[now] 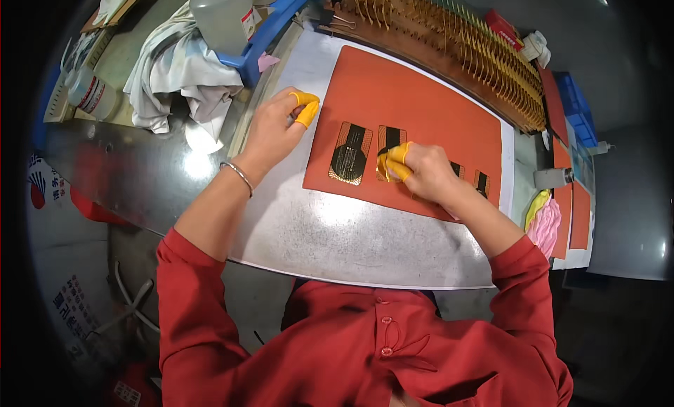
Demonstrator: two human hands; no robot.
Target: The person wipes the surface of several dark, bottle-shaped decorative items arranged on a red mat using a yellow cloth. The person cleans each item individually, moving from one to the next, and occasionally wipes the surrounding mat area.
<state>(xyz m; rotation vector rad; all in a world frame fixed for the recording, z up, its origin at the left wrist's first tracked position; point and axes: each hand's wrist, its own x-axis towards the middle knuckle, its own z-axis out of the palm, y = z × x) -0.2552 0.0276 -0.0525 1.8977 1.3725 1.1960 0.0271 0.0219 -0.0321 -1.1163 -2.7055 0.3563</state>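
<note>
An orange-red mat [414, 91] lies on the metal worktop, with several flat, rounded black-and-gold pieces in a row along its near part. The leftmost piece [349, 154] lies in full view, gold-patterned at its edges and dark in the middle. Yellow finger covers sit on the thumb and forefinger of both hands. My left hand [277, 126] is closed in a pinch above the mat's left edge; anything between its tips is too small to make out. Over the second piece [391, 134], my right hand [432, 169] pinches at its lower part, hiding some of it and whatever the fingertips hold.
At the far side stands a brown rack [449, 38] with many thin gold pieces upright in it. White cloths [179, 70] and a clear plastic bottle [221, 17] on a blue tray are at the left. Pink cloth [545, 228] and a blue bin [574, 108] are at the right.
</note>
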